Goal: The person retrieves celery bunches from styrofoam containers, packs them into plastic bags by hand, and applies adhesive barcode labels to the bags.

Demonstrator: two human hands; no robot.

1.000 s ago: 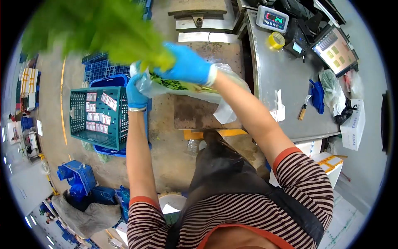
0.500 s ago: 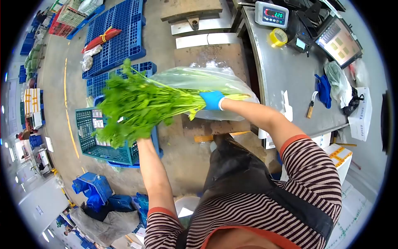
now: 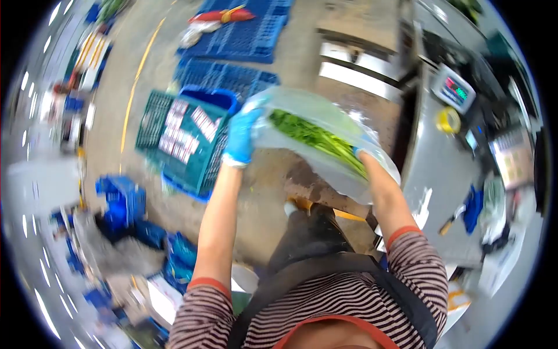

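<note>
Scale (image 3: 454, 89) on far R of metal bench (image 3: 430, 174): readout lit red + green, digits too blurred to read. Labels (image 3: 177, 139), white w/ red marks, stuck in rows in green crate (image 3: 150, 125) on L; print too small to make out. Screen (image 3: 511, 154) at R, tilted, text smeared.

R hand (image 3: 357, 152) mostly hidden, only a bit of blue glove shows by the stalks; can't tell if fingers are closed on them. L hand (image 3: 241, 131), blue glove, blurred, fingers pinching L end of clear bag (image 3: 325, 113). Far bench edge + floor at L also smeared; rim of view cut off by black lens border.

Bag = thin, milky see-thru plastic, puffed + creased, stretched btwn both hands in mid-scene. Leafy greens (image 3: 314, 136) lie lengthwise in it: frilly dk leaves toward L, smooth pale stalks toward R; exact fit at stalk end unclear. Crate = hard perforated plastic, just L of L hand. Tape roll (image 3: 448, 120), glossy yellow ring, near scale. Knife (image 3: 446, 227), wooden handle, nearer on bench, beside crumpled blue cloth (image 3: 473, 210).
</note>
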